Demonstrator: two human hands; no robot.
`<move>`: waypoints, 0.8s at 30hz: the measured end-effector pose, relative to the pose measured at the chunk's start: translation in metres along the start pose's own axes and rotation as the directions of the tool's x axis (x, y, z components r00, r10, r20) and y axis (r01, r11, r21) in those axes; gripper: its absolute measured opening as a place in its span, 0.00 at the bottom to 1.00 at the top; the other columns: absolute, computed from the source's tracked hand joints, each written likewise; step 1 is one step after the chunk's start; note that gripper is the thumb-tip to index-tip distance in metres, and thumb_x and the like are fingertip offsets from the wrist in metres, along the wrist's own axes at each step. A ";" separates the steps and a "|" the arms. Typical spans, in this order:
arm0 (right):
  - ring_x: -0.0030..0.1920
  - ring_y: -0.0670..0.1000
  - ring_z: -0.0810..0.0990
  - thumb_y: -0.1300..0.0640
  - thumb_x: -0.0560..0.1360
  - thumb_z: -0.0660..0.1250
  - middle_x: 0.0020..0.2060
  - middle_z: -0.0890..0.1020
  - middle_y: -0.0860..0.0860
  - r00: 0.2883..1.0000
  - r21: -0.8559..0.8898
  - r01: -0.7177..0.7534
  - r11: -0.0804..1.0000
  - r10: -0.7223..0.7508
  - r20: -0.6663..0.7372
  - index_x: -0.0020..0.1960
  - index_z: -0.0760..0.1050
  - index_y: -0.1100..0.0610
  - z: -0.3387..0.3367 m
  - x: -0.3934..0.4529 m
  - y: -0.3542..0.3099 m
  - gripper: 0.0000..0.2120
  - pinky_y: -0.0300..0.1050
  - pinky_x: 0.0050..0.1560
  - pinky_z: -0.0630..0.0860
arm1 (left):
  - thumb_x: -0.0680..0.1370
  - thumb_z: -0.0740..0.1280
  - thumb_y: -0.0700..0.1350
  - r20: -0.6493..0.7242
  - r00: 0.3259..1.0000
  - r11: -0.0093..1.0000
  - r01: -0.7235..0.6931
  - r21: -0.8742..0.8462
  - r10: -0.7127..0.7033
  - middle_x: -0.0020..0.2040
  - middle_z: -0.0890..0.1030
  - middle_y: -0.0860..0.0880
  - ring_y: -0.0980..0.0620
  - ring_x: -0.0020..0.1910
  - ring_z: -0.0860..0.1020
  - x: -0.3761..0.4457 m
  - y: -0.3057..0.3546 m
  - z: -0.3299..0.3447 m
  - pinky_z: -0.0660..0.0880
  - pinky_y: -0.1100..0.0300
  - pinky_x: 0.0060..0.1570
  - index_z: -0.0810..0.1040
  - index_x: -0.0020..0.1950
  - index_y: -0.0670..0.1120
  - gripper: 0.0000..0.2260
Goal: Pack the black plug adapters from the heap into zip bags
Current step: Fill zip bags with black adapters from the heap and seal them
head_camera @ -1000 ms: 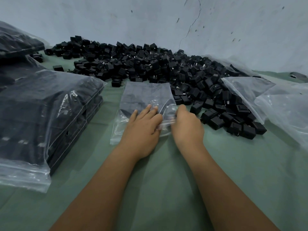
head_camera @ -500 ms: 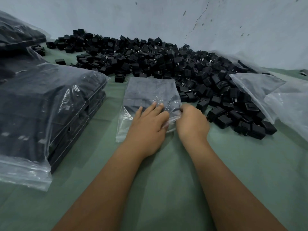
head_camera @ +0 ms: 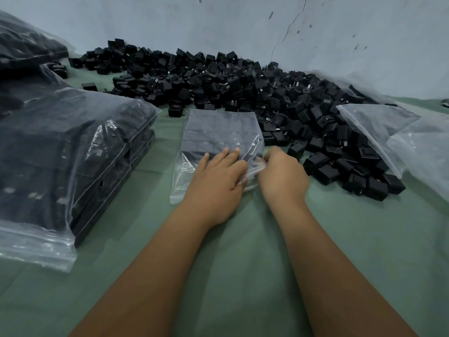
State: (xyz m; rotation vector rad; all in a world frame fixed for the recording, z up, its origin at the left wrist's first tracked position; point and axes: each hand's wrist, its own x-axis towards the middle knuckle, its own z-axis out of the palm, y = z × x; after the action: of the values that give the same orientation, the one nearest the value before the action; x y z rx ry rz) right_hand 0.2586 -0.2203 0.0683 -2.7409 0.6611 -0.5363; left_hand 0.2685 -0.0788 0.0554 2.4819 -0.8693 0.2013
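Clear zip bag (head_camera: 218, 132) under flat left hand (head_camera: 216, 183); right hand (head_camera: 281, 176) fingers pinch its mouth

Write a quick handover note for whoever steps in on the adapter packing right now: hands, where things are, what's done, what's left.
Left hand: fingers flat, pressing on the filled zip bag near its mouth.
Right hand: pinching the bag's mouth at its right end; whether the zip is fully sealed cannot be told.
The bag lies on the green cloth, adapters inside in flat rows.
Heap: behind and right of the bag, still large.
Packed bags: stacked on the left.
Empty bags: on the right.
Left to do: finish sealing this bag, put it with the stack, keep packing the heap.
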 end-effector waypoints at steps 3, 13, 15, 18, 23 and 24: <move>0.50 0.55 0.73 0.65 0.70 0.65 0.53 0.72 0.53 0.968 0.072 0.226 0.972 -0.215 -0.130 0.63 0.70 0.53 -0.004 -0.007 0.009 0.23 0.47 0.44 0.70 | 0.83 0.55 0.48 -0.004 1.000 1.000 0.008 -0.003 -0.008 0.79 0.58 0.52 0.54 0.79 0.50 -0.001 0.000 -0.001 0.43 0.51 0.76 0.64 0.49 0.54 0.03; 0.49 0.46 0.68 0.47 0.70 0.60 0.42 0.76 0.46 0.869 0.386 0.493 0.780 -0.458 -0.184 0.46 0.82 0.58 -0.018 -0.018 0.015 0.18 0.44 0.49 0.69 | 0.79 0.53 0.52 -0.281 0.954 0.994 0.094 -0.054 -0.106 0.44 0.75 0.51 0.48 0.48 0.72 -0.008 0.007 -0.025 0.63 0.54 0.47 0.73 0.43 0.48 0.13; 0.48 0.47 0.69 0.45 0.71 0.58 0.42 0.75 0.47 0.846 0.392 0.533 0.750 -0.459 -0.271 0.46 0.81 0.58 -0.021 -0.021 0.013 0.20 0.42 0.48 0.67 | 0.80 0.56 0.49 -0.357 0.910 0.975 0.223 0.001 -0.208 0.41 0.75 0.50 0.47 0.44 0.71 -0.007 -0.002 -0.029 0.59 0.55 0.44 0.73 0.41 0.46 0.12; 0.52 0.46 0.71 0.42 0.75 0.54 0.47 0.75 0.44 0.879 0.364 0.459 0.811 -0.473 -0.054 0.53 0.79 0.54 -0.017 -0.019 0.009 0.22 0.44 0.55 0.67 | 0.79 0.60 0.45 -0.369 0.873 0.931 0.361 0.051 -0.319 0.44 0.78 0.46 0.47 0.43 0.69 -0.007 -0.019 -0.031 0.62 0.55 0.45 0.79 0.44 0.42 0.11; 0.62 0.47 0.67 0.40 0.79 0.50 0.58 0.73 0.45 0.902 0.233 0.381 0.895 -0.415 0.118 0.63 0.72 0.52 -0.002 -0.014 0.010 0.23 0.44 0.64 0.62 | 0.77 0.62 0.45 -0.308 0.886 0.924 0.378 0.049 -0.346 0.54 0.79 0.48 0.45 0.53 0.74 -0.006 -0.022 -0.026 0.68 0.53 0.55 0.82 0.53 0.46 0.11; 0.67 0.47 0.64 0.39 0.79 0.48 0.64 0.71 0.45 0.899 0.196 0.378 0.905 -0.410 0.156 0.68 0.68 0.51 0.001 -0.013 0.011 0.25 0.44 0.67 0.58 | 0.78 0.62 0.46 -0.278 0.898 0.928 0.369 0.050 -0.342 0.58 0.79 0.50 0.46 0.58 0.74 -0.006 -0.022 -0.025 0.68 0.53 0.58 0.81 0.58 0.48 0.12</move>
State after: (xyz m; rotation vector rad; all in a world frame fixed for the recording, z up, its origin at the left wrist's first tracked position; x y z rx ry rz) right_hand 0.2442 -0.2232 0.0603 -2.7290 0.0043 -0.3748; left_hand 0.2777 -0.0484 0.0662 2.5769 -0.2912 0.4459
